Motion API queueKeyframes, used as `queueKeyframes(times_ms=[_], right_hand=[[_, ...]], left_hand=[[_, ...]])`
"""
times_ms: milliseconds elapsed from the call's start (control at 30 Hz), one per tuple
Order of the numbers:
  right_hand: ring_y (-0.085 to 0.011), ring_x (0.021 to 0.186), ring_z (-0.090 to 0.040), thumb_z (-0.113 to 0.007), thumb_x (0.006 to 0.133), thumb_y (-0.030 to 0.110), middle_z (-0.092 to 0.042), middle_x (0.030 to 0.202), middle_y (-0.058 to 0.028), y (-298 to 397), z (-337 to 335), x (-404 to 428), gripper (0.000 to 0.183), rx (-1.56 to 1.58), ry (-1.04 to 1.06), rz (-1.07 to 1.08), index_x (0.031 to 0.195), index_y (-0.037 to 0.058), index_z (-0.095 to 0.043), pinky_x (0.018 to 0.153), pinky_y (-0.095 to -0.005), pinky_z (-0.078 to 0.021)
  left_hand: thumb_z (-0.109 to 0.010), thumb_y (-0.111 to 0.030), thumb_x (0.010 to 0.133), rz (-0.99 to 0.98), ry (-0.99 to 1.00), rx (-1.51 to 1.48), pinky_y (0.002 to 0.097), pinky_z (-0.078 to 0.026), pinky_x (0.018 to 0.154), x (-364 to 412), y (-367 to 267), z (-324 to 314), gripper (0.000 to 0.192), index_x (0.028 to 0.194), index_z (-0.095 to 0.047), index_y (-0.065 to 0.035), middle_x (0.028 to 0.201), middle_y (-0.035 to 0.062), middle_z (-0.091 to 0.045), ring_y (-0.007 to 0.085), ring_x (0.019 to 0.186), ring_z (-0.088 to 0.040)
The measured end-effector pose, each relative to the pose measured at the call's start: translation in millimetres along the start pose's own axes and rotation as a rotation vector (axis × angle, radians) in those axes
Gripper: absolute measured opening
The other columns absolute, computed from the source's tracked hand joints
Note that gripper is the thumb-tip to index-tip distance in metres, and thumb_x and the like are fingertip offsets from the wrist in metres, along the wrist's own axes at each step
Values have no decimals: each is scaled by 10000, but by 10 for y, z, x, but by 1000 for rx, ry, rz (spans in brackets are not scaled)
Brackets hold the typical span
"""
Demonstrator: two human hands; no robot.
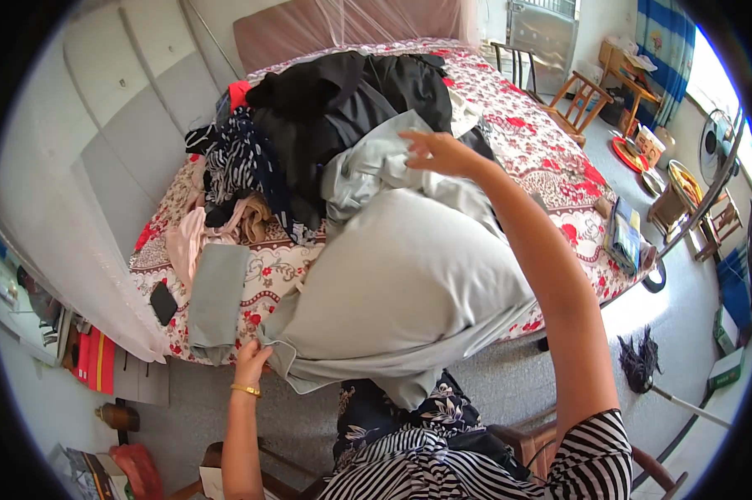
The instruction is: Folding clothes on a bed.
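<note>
A large light grey-green cloth (407, 269) lies puffed up over the near edge of the bed and hangs down towards my lap. My left hand (251, 365), with a gold-coloured bracelet at the wrist, pinches the cloth's near left corner. Above the cloth's far part is my right hand (435, 152), its fingers spread and holding nothing. To the left, a folded grey-green cloth (216, 300) rests on the floral bedsheet (269, 275). Beyond the large cloth is a heap of dark clothes (344, 100), with a navy and white patterned garment (241, 162) on its left side.
A black phone-like object (163, 303) lies by the bed's left edge, near pink cloth (188, 240). A folded plastic-like package (624, 236) is at the right corner. A mop (639, 365), a fan (718, 140) and wooden chairs (579, 106) stand around the bed.
</note>
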State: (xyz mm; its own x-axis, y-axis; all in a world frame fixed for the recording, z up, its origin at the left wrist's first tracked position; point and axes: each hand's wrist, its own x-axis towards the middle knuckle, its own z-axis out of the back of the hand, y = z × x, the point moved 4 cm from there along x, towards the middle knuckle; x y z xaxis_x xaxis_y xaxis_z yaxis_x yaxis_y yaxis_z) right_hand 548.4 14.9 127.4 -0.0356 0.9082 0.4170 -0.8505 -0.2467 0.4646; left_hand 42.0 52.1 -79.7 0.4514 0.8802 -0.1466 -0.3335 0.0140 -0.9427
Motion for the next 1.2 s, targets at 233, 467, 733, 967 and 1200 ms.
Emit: queueKeyframes(times_ms=[233, 467, 733, 967, 1200], right_hand=[[-293, 825, -585, -542, 794, 328, -607, 902, -166, -1126, 206, -1966, 357, -63, -506, -803, 1006, 42, -555, 718, -366, -446], [-180, 788, -536, -439, 850, 458, -585, 883, -104, -913, -74, -2880, 465, 403, -219, -985, 975, 30, -570, 729, -304, -427], [-144, 752, -545, -511, 838, 179, -606, 820, -54, -430, 252, -2937, 192, 197, -257, -781, 918, 17, -578, 701, -282, -428], [-205, 1002, -519, -418, 891, 328, -544, 1099, -99, -565, 388, -3327, 410, 1397, -671, -698, 1161, 21, -453, 907, -362, -388], [-198, 870, -534, -636, 722, 413, -577, 923, -109, -277, 926, -3720, 553, -128, 305, -801, 1074, -6, -553, 795, -304, -412]], left_hand=[[-592, -245, 820, -84, -59, -112, 199, -421, 680, 351, -261, -197, 359, 1068, -519, 4, 819, 19, -563, 81, 762, -520], [-729, -269, 657, -159, -139, 246, 312, -428, 776, 507, -91, -426, 574, 1096, -492, 15, 981, 114, -572, 175, 874, -532], [-675, -144, 712, 48, 96, -304, 335, -412, 861, 114, -356, -345, 470, 1109, -481, 20, 1058, 95, -557, 211, 942, -542], [-724, -161, 679, 143, 178, -392, 329, -376, 895, -101, 251, -234, 655, 1211, -382, 8, 1134, 80, -505, 195, 1021, -482], [-617, -253, 783, 130, 238, -625, 386, -404, 897, -103, -703, 78, 495, 1172, -455, 5, 1114, 114, -540, 242, 1006, -526]])
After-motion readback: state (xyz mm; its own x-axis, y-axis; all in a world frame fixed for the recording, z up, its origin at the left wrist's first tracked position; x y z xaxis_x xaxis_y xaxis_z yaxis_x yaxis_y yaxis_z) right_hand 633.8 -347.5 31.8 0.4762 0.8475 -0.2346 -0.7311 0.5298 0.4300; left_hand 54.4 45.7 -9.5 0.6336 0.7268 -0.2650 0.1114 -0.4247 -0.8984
